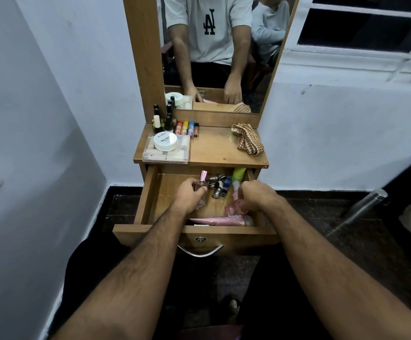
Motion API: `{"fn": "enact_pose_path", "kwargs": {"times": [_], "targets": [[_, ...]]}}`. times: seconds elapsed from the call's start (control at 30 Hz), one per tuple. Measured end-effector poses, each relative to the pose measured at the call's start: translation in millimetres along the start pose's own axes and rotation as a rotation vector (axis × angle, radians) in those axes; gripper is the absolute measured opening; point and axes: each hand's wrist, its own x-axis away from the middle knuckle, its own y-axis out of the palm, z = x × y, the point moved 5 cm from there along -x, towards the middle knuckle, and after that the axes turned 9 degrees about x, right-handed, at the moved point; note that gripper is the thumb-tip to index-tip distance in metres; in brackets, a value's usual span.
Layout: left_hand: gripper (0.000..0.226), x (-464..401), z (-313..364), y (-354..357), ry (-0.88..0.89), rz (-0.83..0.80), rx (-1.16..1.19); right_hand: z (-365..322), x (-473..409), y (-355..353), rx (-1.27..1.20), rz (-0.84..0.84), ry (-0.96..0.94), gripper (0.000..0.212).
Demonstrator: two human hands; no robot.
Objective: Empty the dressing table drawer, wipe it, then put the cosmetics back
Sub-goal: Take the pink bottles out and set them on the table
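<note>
We have both hands down in the open drawer (150,192); our left hand (190,195) has its grip curled round a clear perfume bottle (202,186) with a pink cap, standing near the drawer's middle; our right hand (256,196) pinches a crinkled pink pouch (233,209) at the drawer's 3 o'clock side. Between the hands lies a loose heap of small polish bottles (218,186); a green tube (238,176) sits at 1 o'clock, and a long pink tube (220,220) lies along the 6 o'clock wall. On the counter (211,148) above, a clear box (166,152) with a white jar (165,141) on it stands at 9 o'clock, more bottles (162,120) behind it, a checked cloth (248,141) at 3 o'clock. Emptying looks partly done, we judge. The risks: the glass bottle may slip or clip the counter's edge on the lift; the pouch may drag and scatter the small bottles; the crowded left of the counter may topple if we set things down carelessly.
</note>
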Motion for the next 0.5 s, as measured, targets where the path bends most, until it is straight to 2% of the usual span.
{"fn": "enact_pose_path", "kwargs": {"times": [0.13,0.4,0.5], "targets": [[0.032,-3,-2,2,0.007,-0.026,0.017,-3,-4,-1,-0.16,0.048,-0.015,0.018],[0.029,-4,-4,3,0.016,-0.048,0.006,-22,-5,7,-0.319,0.2,0.038,0.026],[0.028,-2,-3,4,0.041,-0.063,0.009,-23,-5,18,-0.372,0.237,0.09,0.036]]}}
